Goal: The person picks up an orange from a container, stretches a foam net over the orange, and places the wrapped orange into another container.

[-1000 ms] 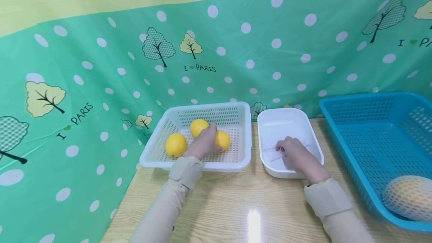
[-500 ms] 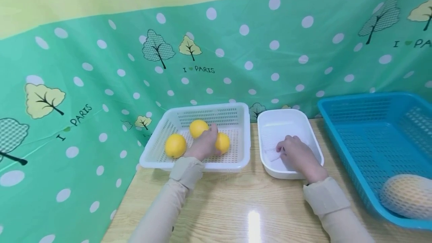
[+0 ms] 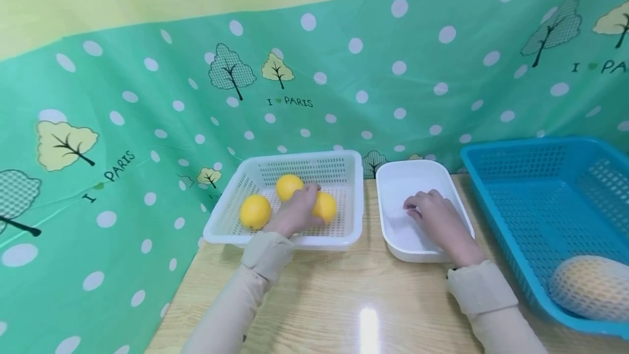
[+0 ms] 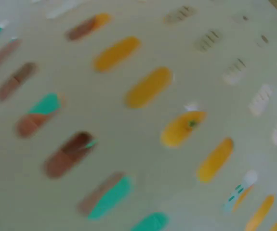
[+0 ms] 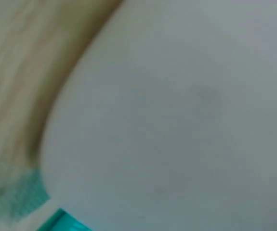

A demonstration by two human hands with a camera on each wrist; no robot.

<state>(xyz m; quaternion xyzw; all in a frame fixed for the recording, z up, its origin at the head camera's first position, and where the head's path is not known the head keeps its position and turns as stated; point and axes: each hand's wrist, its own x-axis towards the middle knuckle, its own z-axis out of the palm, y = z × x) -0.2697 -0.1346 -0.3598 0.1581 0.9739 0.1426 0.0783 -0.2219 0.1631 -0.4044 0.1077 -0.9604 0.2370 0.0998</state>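
My left hand [image 3: 297, 213] reaches into the white slotted basket [image 3: 362, 201] and grips the rightmost orange [image 3: 326, 207] between thumb and fingers. Beside it lie two more yellow-orange oranges, the back one [image 3: 289, 186] and the left one [image 3: 255, 212]. Inside the white tub [image 3: 388, 179], my right hand [image 3: 437, 220] has its fingers curled, with a thin white foam net at the fingertips that blends into the tub. Through the basket's slots [image 4: 148, 87], the left wrist view shows slices of orange and hand. Only the tub's outer wall [image 5: 167, 130] fills most of the right wrist view.
At right a large blue basket [image 3: 501, 223] holds a pale fruit in a foam net [image 3: 592, 287]. The wooden table [image 3: 324, 299] runs toward me. A green dotted curtain [image 3: 339, 86] hangs behind and along the left side.
My right hand has risen slightly in the tub, and the white edges seen below its fingers no longer show there. My left hand stays at the same orange, shifting only a little.
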